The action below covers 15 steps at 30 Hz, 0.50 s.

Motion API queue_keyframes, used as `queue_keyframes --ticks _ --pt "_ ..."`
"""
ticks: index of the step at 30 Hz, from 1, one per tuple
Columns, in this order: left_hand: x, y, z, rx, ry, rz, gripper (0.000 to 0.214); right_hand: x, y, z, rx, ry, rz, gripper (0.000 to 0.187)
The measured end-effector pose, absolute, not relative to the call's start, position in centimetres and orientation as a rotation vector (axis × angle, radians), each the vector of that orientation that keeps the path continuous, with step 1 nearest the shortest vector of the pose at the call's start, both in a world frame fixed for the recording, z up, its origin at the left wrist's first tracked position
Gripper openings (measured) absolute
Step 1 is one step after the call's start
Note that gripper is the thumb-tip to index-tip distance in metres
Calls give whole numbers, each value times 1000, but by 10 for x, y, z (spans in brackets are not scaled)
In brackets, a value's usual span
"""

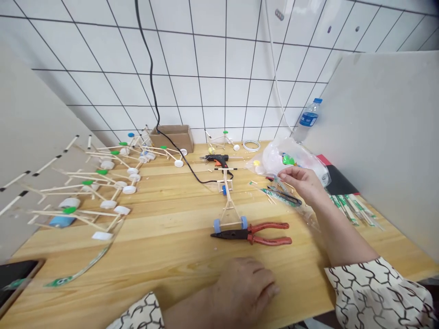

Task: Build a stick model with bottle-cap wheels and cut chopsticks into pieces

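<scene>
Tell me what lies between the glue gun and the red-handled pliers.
In the head view, a wooden-stick model cart with blue wheels lies between the hot glue gun and the red-handled pliers.

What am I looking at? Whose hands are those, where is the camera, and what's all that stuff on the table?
This picture comes from a camera worn on a person's head, so you see what they see, looking forward and down. There is no machine, just two bare hands. The left hand rests on a wooden table, close to red-handled pliers and a little stick cart with blue wheels. The right hand is beside a clear plastic bag and doesn't seem to hold anything. The table also has a hot glue gun, a cardboard box and many stick models with bottle-cap wheels.
</scene>
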<state>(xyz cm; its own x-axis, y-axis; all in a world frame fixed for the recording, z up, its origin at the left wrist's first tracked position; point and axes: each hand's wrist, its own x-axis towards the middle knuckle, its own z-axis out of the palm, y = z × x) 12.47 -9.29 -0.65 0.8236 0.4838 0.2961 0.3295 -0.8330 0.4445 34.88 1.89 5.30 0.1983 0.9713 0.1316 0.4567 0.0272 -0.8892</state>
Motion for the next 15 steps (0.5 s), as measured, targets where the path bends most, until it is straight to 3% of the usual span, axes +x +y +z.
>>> queue_keyframes --ticks 15 --pt "111 -86 -25 2899 356 742 28 363 45 79 -1500 -1315 640 15"
